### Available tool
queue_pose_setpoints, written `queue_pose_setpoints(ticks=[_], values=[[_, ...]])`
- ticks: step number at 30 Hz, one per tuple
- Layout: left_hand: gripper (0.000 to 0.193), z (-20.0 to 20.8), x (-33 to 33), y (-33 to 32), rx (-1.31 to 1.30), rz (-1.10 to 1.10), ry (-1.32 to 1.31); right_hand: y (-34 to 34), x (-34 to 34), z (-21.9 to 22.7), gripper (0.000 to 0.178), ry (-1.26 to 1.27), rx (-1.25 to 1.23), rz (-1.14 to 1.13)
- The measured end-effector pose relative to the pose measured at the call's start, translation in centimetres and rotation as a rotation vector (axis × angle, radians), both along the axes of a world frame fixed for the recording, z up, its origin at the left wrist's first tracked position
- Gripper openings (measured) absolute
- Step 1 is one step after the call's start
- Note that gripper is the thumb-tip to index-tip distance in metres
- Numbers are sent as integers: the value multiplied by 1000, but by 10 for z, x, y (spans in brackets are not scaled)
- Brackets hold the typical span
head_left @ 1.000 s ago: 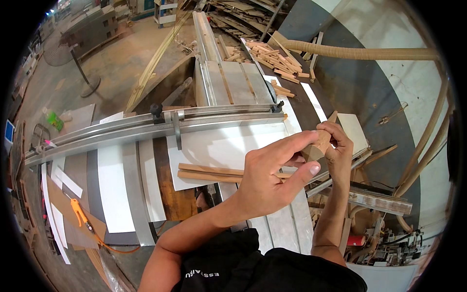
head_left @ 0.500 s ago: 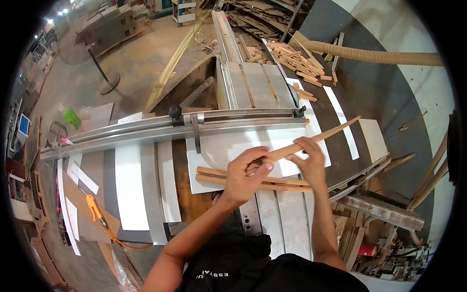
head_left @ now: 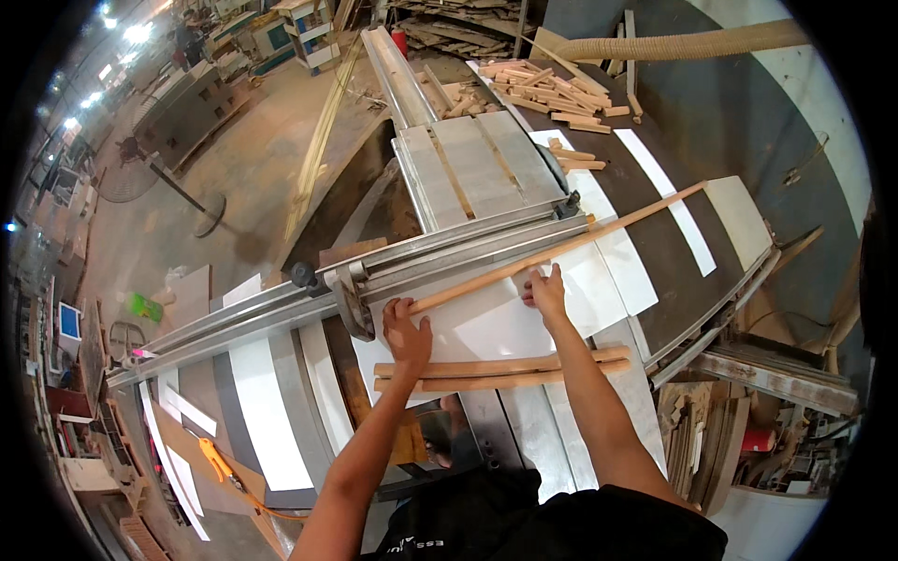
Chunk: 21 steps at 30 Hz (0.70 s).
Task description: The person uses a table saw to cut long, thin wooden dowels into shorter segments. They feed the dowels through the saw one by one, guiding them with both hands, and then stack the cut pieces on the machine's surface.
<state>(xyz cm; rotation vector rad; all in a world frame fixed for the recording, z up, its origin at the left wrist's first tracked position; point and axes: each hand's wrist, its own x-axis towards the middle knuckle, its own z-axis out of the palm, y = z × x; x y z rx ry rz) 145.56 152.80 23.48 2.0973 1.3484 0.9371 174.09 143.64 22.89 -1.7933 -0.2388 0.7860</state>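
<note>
A long, thin wooden strip (head_left: 496, 273) slants over the saw table along the metal fence (head_left: 449, 257), its far end out to the right. My left hand (head_left: 408, 338) has its fingers and thumb around the strip's near left end. Just below the strip's middle, my right hand (head_left: 546, 295) is open, fingers apart, holding nothing. Whether its fingertips touch the strip, I cannot tell. Two more wooden strips (head_left: 496, 374) lie side by side nearer to me on a white sheet (head_left: 468, 335). Past the fence, the dark edge of a round saw blade (head_left: 550, 168) shows.
Short wood pieces (head_left: 552, 89) are heaped at the back right, beneath a ribbed hose (head_left: 683, 42). A black clamp knob (head_left: 304, 274) sticks up from the fence. An orange air gun (head_left: 215, 458) lies at lower left. A pedestal fan (head_left: 140, 168) stands on the floor.
The wooden strip has come down from between my hands to lie along the fence. My left hand has slid to its left end, and my right hand has let go. The view has shifted.
</note>
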Motion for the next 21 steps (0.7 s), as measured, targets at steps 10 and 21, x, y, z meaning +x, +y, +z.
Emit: queue_pose_setpoints(ticks=[10, 21], values=[[74, 38, 48, 25, 185, -266, 279, 70, -20, -14, 35, -84, -24, -250], [86, 35, 67, 52, 218, -305, 446, 81, -69, 0, 32, -150, -3, -207]])
